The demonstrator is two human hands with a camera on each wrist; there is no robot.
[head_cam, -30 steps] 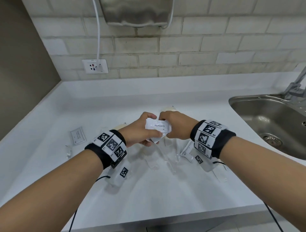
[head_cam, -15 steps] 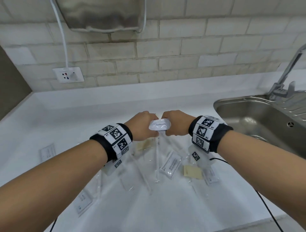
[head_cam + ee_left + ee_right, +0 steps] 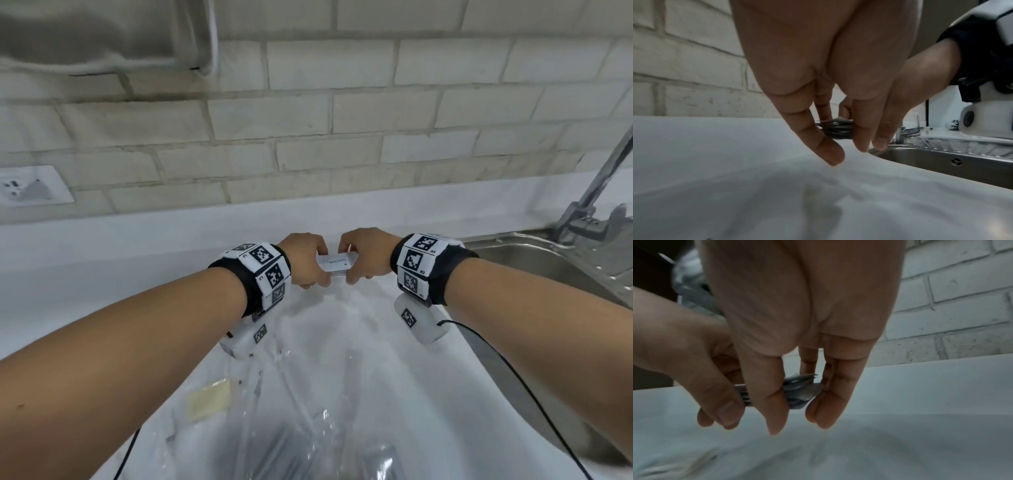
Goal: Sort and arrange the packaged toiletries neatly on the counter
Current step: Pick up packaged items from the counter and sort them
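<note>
Fingers of both hands close on a small stack of toothpaste packets (image 3: 336, 266), the left hand (image 3: 305, 262) taking its left end and the right hand (image 3: 366, 257) its right end, so each hand is closed around the stack rather than spread flat. The stack is held level above the white counter (image 3: 359, 342), near the back edge below the brick wall (image 3: 308, 120), and its long axis runs left to right between the two hands, with the printed face turned up toward the head camera. From the head view only the top packet and the thin edges beneath it show; the word on it reads as toothpaste. The right wrist view shows what the head view cannot: the packet ends (image 3: 799, 391) fan out unevenly between the right thumb and the fingers (image 3: 830, 394), with the left hand (image 3: 701, 369) gripping from the other side. In the left wrist view the stack (image 3: 836, 129) is a dark sliver between the fingertips, clear of the counter, and the sink (image 3: 941, 160) lies just beyond on the right. Nearer the person, the head view shows clear wrapped items (image 3: 308, 428) and a pale yellow packet (image 3: 209, 399) lying blurred on the counter.
</note>
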